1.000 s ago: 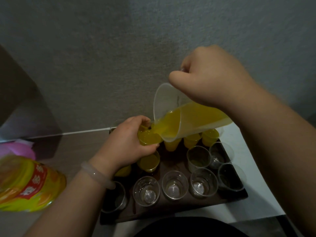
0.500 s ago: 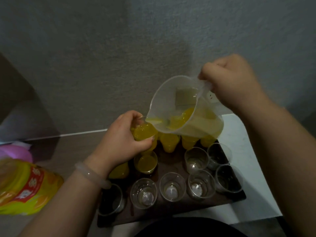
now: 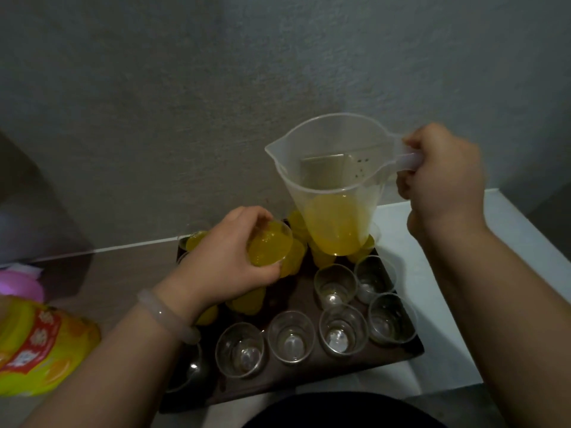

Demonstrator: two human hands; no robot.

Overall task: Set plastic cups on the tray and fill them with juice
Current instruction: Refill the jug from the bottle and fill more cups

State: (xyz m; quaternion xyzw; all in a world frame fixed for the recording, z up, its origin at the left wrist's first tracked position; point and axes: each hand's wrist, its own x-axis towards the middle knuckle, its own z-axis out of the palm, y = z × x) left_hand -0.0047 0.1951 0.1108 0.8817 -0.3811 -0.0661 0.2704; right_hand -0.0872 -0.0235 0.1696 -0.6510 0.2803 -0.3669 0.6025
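Against a grey wall (image 3: 216, 88), a pale table (image 3: 432, 273) carries a dark tray (image 3: 398, 356) of cups. The left hand (image 3: 225, 267) has its fingers clamped on a full cup (image 3: 268, 247) at the tray's 10 o'clock; the right hand (image 3: 445, 177) grips the upright jug (image 3: 333, 193) at 12 o'clock.

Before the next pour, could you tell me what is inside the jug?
The clear jug, held upright by the right hand, holds orange juice in its lower part; nothing else shows.
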